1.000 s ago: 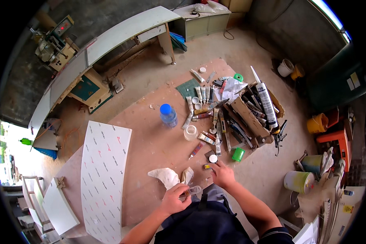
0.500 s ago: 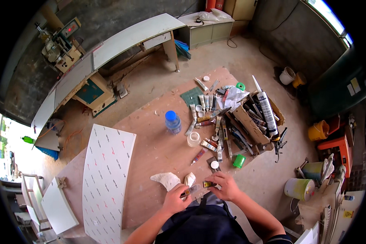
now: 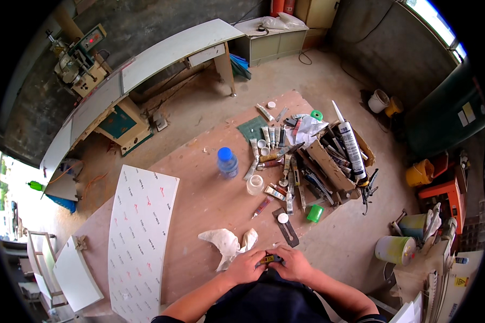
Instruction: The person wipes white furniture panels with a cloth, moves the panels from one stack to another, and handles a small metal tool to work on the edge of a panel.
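My left hand (image 3: 246, 267) and my right hand (image 3: 293, 262) meet at the near edge of the table, close to my body. Between their fingers is a small dark case with a yellow label (image 3: 268, 259); both hands are closed on it, and fingers hide part of it. A crumpled white cloth (image 3: 223, 243) lies just beyond my left hand. Past my right hand lies a dark slotted metal plate (image 3: 287, 231) with a round white cap (image 3: 283, 218) at its far end.
A blue-capped bottle (image 3: 228, 163) and an open clear cup (image 3: 255, 184) stand mid-table. Several paint tubes (image 3: 272, 135) lie beyond. At right, a cardboard box (image 3: 328, 164) holds tools and a caulking gun with a cartridge (image 3: 352, 151). A white printed panel (image 3: 143, 237) lies left.
My hands, apart before with a clear piece in the left and a dark, yellow-labelled piece in the right, have come together. The slotted plate is now more exposed.
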A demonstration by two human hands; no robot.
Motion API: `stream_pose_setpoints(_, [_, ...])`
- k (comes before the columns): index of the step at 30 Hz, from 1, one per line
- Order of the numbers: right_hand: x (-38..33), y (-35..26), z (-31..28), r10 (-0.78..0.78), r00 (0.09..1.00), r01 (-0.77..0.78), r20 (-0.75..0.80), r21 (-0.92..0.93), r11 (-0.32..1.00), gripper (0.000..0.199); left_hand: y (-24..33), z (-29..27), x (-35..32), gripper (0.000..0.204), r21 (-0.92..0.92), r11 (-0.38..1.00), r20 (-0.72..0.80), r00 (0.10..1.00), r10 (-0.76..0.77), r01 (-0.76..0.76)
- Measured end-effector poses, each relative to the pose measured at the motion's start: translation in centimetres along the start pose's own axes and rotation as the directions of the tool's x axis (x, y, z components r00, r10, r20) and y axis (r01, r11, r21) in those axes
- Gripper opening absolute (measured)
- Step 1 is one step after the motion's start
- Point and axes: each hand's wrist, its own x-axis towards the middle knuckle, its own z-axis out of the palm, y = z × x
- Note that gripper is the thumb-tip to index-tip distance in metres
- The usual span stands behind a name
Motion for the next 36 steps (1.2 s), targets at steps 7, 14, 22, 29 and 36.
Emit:
stream_pose_setpoints(7, [5.2,8.4,-0.6,0.265,0.959,-0.265,-0.100,0.005,0.964,0.044,-5.7,2.6,2.5,0.037,0.130,0.986,-0.124,0.988,-0.086,0.102])
stream_pose_setpoints(14, [5.9,13.1,0.2,0.118,0.985,-0.170,-0.124,-0.614,0.771,0.046,-6.3,0.6,6.9,0.060,0.247,0.943,-0.295,0.944,-0.147,0.224])
stream_pose_setpoints(22, [9.1,7.6,-2.0,0.131,0.907,-0.246,-0.400,-0.251,0.936,0.038,-8.1,-1.6,13.0,0.077,0.182,0.917,-0.472,0.849,-0.236,0.355])
stream_pose_setpoints(29, [18.0,1.2,-5.1,-0.202,0.970,0.125,-0.134,-0.436,0.891,0.042,-11.9,-0.5,15.7,0.070,0.138,0.966,-0.449,0.883,-0.135,0.217])
stream_pose_setpoints(36, [19.5,3.1,-5.0,-0.162,0.986,0.123,-0.024,-0.548,0.827,0.042,-11.7,-1.0,15.7,0.058,0.043,0.975,-0.411,0.893,-0.183,0.220])
